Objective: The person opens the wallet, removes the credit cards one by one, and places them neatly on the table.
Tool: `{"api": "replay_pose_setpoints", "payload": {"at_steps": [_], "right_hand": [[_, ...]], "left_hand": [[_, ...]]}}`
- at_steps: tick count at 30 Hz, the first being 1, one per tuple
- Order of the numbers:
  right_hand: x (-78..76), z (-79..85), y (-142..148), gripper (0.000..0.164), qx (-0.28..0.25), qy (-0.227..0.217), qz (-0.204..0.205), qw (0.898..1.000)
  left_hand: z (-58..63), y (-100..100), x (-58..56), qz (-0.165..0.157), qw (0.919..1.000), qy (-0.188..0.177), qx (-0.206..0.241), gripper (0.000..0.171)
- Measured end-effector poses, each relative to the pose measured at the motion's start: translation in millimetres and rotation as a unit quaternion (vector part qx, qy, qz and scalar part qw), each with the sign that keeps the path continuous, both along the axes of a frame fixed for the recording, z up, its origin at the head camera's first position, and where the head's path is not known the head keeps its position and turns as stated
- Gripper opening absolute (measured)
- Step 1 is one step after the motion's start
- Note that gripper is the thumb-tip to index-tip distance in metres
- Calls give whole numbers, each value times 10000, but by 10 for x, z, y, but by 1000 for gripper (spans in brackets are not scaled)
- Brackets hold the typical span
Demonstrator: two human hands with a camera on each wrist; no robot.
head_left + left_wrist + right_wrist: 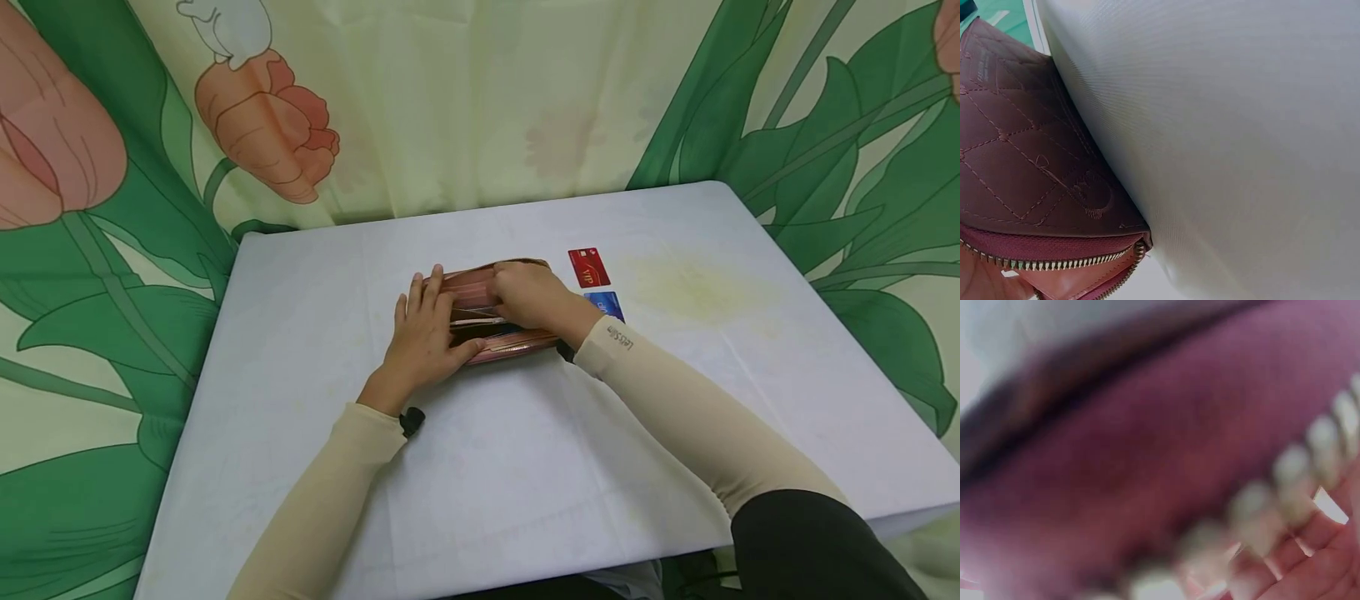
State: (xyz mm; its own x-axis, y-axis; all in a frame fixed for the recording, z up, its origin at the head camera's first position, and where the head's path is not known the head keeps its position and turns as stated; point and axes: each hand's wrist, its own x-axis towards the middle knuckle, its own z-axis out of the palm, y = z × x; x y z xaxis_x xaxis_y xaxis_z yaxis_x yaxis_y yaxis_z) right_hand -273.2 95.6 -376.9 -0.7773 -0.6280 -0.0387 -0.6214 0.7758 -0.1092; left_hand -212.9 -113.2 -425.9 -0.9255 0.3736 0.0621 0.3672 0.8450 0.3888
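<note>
A dark-pink zip wallet (472, 293) lies spread open on the white table, its inner pockets facing up. In the left wrist view, its quilted maroon outside (1029, 137) and metal zip show up close. My left hand (423, 337) lies over the wallet's left end, fingers stretched across it and thumb on the near edge. My right hand (528, 293) reaches in from the right with bent fingers among the pockets. Its fingertips are hidden; I cannot tell if they pinch something. Blurred zip teeth (1254, 503) pass in front of the right fingers in the right wrist view.
A red card (588, 267) lies right of the wallet on the white-covered table (300, 375). Just nearer is a blue card (606, 303), partly covered by the right wrist. Behind the table hangs a curtain (450, 108) printed with flowers and leaves.
</note>
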Motion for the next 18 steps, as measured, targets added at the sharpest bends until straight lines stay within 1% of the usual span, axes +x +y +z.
{"api": "replay_pose_setpoints", "payload": {"at_steps": [2, 5, 8, 10, 12, 14, 16, 18], "right_hand": [[-2, 16, 24, 10, -126, -52, -52, 9999], [-20, 81, 91, 12, -543, -169, -86, 9983], [-32, 197, 207, 8, -1181, -256, -34, 9927], [-33, 282, 321, 9, -1655, -222, 4, 9860], [-40, 359, 465, 10, -2129, -179, -146, 9768], [-55, 416, 638, 11, -2598, -204, -540, 9639], [-86, 452, 834, 13, -3040, -297, -1113, 9457], [-130, 459, 1047, 17, -3408, -424, -1747, 9228]], "left_hand": [[2, 3, 1, 7, 10000, -37, 11, 83], [-5, 8, -1, 46, 9999, -58, 68, 96], [-12, 7, -3, 96, 9999, -52, 106, 106], [-13, 5, -1, 119, 9998, -42, 123, 109], [-10, 5, -1, 113, 9998, -69, 139, 110], [-11, 11, -1, 93, 9998, -112, 147, 110], [-8, 23, -1, 60, 9998, -128, 150, 111], [-12, 36, -3, 37, 9998, -128, 155, 111]]}}
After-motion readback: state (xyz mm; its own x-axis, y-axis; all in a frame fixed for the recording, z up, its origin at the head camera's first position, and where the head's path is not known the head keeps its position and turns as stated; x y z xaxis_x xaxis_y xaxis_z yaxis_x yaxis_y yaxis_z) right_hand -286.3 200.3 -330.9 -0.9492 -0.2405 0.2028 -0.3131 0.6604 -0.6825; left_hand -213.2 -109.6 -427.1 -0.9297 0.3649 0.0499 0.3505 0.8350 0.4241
